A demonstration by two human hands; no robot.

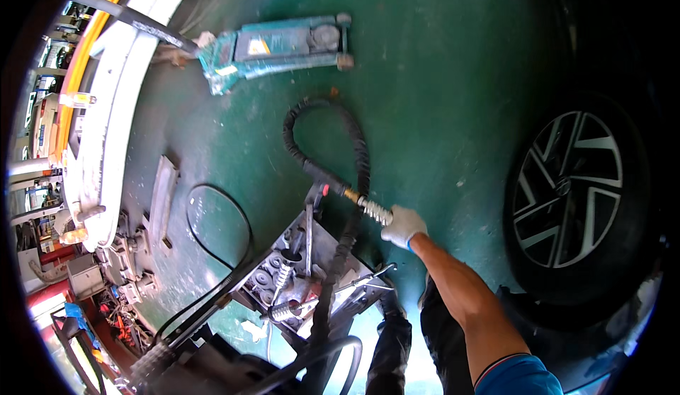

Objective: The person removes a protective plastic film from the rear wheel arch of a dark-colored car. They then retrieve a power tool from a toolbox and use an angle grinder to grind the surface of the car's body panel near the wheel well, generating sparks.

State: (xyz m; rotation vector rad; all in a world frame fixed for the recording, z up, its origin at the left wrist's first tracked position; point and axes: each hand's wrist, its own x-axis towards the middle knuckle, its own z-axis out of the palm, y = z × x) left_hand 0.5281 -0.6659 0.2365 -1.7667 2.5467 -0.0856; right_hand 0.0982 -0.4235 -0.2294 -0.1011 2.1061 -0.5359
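My right hand [405, 226], in a white glove, is closed on the ribbed silver end [376, 211] of a dent-puller gun. A brass-coloured piece [351, 195] joins that end to the gun's black body [327, 178], which has a red button. From the body a thick black sleeved cable [289, 129] loops forward and runs back over the tool cart [309, 216]. The gun hangs just beyond the cart's far right corner. Ribbed silver pullers [282, 279] and round metal parts lie in the cart's tray. My left hand is out of view.
A teal floor jack [283, 44] stands on the green floor ahead. A car wheel [567, 190] is at the right. On the left are a white beam [117, 126], a metal bar [163, 200] and a black cable loop [248, 218]. My legs [391, 349] are beside the cart.
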